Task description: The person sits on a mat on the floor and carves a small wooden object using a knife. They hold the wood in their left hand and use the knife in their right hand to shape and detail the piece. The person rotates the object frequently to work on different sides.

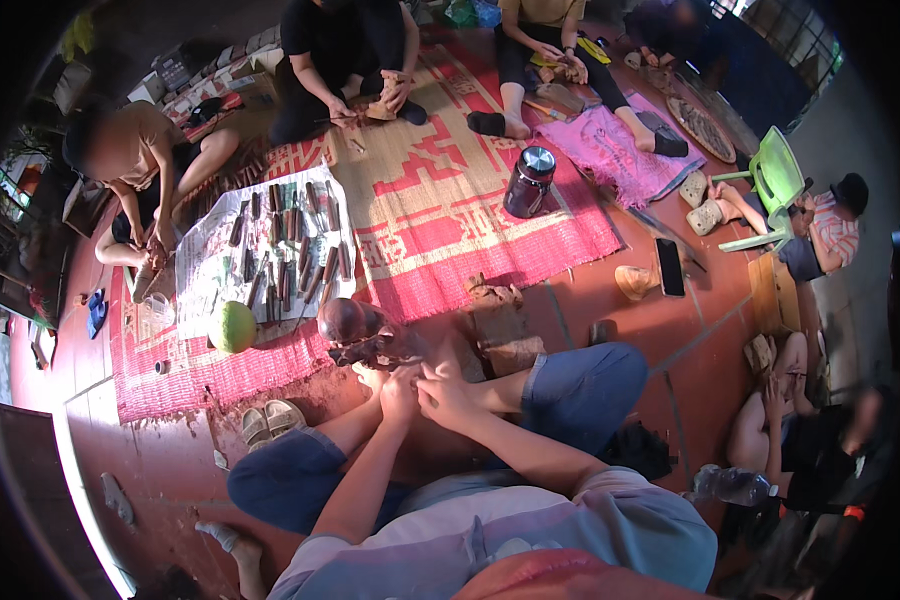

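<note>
Both my hands meet over my lap, just behind a dark brown carved wooden figure (pixel 352 322) with a smooth rounded top. My left hand (pixel 398 393) is closed beside the figure's lower part; what its fingers grip is hidden. Close against it, my right hand (pixel 444 392) is closed too, its fingers curled around something too small to make out. Ahead, several chisels (pixel 288 226) with dark handles lie in rows on a white printed sheet (pixel 202 262). On the sheet's near edge rests a round green fruit (pixel 232 327).
A red and straw-coloured mat (pixel 420 255) bears a dark flask (pixel 529 183). To the right are a wood block (pixel 506 335), a phone (pixel 670 267) and a green chair (pixel 778 175). Other people sit around, some working wood. Sandals (pixel 270 423) lie at left, a plastic bottle (pixel 732 486) at right.
</note>
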Demonstrator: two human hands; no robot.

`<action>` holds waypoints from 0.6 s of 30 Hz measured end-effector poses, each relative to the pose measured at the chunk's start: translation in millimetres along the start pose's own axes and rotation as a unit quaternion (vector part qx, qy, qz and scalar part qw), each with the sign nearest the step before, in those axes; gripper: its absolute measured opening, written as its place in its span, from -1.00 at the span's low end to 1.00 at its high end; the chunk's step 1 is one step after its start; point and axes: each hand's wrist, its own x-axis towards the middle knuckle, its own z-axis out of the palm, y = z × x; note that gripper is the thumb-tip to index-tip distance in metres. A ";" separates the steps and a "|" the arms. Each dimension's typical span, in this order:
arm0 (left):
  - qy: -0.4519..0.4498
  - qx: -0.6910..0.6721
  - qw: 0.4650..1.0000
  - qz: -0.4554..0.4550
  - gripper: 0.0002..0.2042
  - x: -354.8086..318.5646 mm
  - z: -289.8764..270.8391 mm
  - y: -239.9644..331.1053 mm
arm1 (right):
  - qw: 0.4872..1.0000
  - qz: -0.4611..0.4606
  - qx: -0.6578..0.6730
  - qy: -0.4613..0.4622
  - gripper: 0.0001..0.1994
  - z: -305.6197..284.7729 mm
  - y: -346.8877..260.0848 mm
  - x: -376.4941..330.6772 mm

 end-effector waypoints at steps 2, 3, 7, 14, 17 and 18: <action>0.019 -0.012 0.999 -0.030 -0.75 2.3 7.7 -10.6 | 0.999 0.024 0.011 -0.029 -0.87 1.5 5.1 1.2; 0.046 -0.017 0.998 -0.030 -0.76 0.3 12.7 -15.3 | 0.998 0.030 0.015 -0.044 -0.86 1.7 7.5 3.6; -0.021 -0.019 0.999 -0.044 -0.80 -6.7 2.1 -5.7 | 1.000 -0.012 -0.003 -0.007 -0.86 -4.2 -7.5 2.5; 0.029 -0.037 0.999 -0.013 -0.80 -6.8 20.8 -20.8 | 0.998 0.016 0.003 -0.059 -0.81 -8.3 1.5 -1.9; 0.018 -0.039 0.999 0.014 -0.80 6.7 5.7 -0.5 | 0.998 0.029 -0.011 -0.054 -0.81 -16.6 -8.9 13.3; 0.034 -0.027 0.999 0.011 -0.80 9.4 11.4 -13.0 | 0.999 0.028 -0.005 -0.035 -0.81 -16.3 -12.2 17.5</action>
